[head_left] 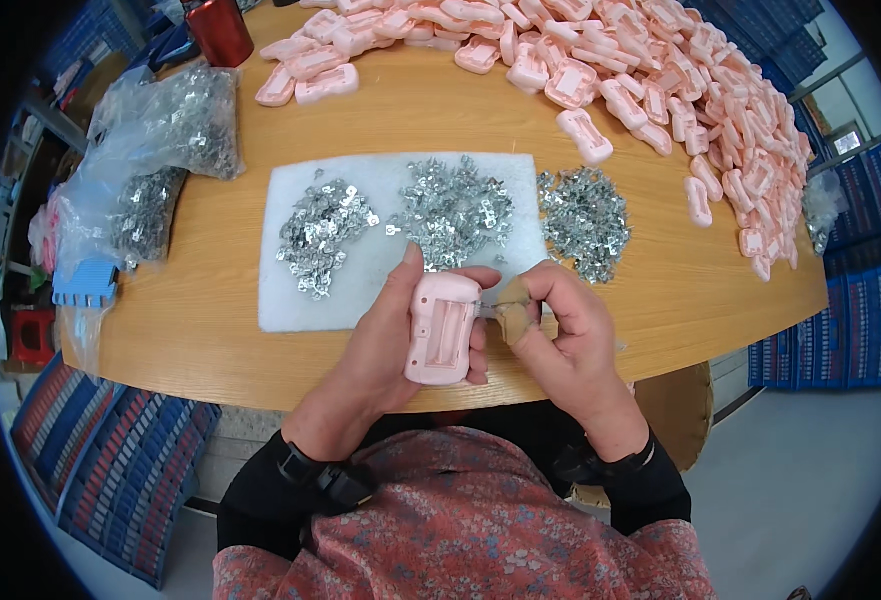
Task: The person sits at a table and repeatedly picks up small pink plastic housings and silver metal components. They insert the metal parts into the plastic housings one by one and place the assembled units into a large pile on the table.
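My left hand (385, 320) is closed round a pink plastic casing (448, 335), which has a long rectangular recess facing up and small holes near its left edge. My right hand (565, 335) is at the casing's right side, thumb and forefinger pinched together with tan covers on their tips. A thin grey metal piece (487, 311) shows between those tips and the casing; its exact shape is hidden. Beyond my hands, small shiny metal clips lie in a left pile (320, 235) and a middle pile (455, 210) on a white foam sheet (390, 172).
A third clip pile (585, 220) lies on the wooden table (190, 330), right of the foam. A large heap of pink casings (650, 75) covers the far right. Clear bags of metal parts (195, 120), a blue plastic piece (86, 284) and a red container (218, 32) are at left.
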A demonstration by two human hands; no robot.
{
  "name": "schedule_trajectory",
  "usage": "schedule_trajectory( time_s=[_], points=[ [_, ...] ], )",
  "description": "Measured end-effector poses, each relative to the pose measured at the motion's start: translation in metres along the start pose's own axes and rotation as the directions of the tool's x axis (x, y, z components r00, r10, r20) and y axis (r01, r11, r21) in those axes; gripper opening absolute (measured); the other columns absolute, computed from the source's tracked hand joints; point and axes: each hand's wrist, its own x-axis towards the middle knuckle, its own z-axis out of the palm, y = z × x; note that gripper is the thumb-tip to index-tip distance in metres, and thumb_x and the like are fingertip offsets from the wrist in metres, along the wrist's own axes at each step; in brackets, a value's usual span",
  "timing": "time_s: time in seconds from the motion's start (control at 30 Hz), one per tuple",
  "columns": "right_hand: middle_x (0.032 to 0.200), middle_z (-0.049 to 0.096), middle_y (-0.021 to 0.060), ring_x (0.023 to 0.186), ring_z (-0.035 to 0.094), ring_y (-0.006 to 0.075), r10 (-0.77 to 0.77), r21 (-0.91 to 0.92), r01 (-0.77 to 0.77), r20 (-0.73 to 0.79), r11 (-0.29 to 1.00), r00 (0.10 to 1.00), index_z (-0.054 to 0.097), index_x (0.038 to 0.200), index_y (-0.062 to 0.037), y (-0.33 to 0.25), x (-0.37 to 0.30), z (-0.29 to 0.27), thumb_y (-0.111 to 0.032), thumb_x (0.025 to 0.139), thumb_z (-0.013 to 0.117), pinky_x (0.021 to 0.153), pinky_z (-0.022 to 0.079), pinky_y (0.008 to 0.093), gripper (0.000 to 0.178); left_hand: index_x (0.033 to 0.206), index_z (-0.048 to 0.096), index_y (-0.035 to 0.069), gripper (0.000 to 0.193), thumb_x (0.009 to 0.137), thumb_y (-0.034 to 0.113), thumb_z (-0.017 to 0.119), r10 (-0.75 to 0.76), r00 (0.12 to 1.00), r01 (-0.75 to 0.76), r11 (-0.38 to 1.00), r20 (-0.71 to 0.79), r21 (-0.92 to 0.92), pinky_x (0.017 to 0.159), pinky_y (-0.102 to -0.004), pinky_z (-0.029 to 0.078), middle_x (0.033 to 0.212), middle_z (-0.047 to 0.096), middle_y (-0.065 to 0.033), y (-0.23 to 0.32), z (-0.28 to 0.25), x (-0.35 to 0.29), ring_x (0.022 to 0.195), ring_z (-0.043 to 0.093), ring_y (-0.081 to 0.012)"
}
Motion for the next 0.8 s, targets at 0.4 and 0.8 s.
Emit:
schedule_trajectory(
  time_s=[0.4, 0.8],
  points=[
    [0.138, 0.054, 0.0098, 0.116, 0.056, 0.0143, 0.374, 0.687, -0.595, 0.467, 0.417, 0.801, 0.061, 0.110, -0.0014, 0.002, -0.026, 0.015, -0.008, 0.101, 0.055, 0.102, 0.045, 0.0318, 0.013, 0.136, 0.044, 0.007, 0.056, 0.107, 0.051, 0.026, 0.641, 0.765, -0.582, 0.734, -0.071, 0.349, 0.084, -0.0330, 0.052, 0.107, 0.062, -0.0123, 0.005, 0.018, 0.007, 0.095, 0.062, -0.0196],
    [0.117, 0.054, 0.0011, 0.104, 0.053, 0.0091, 0.290, 0.388, -0.465, 0.430, 0.796, 0.855, 0.061, 0.106, -0.0015, 0.029, -0.025, -0.024, -0.006, 0.098, 0.058, 0.092, 0.044, 0.0274, 0.010, 0.126, 0.053, 0.005, 0.029, 0.100, 0.017, 0.045, 0.312, 0.949, -0.274, 0.893, -0.052, 0.358, 0.095, -0.0342, 0.052, 0.133, 0.058, -0.0141, 0.003, 0.004, -0.012, 0.116, 0.060, -0.0194]
  ],
)
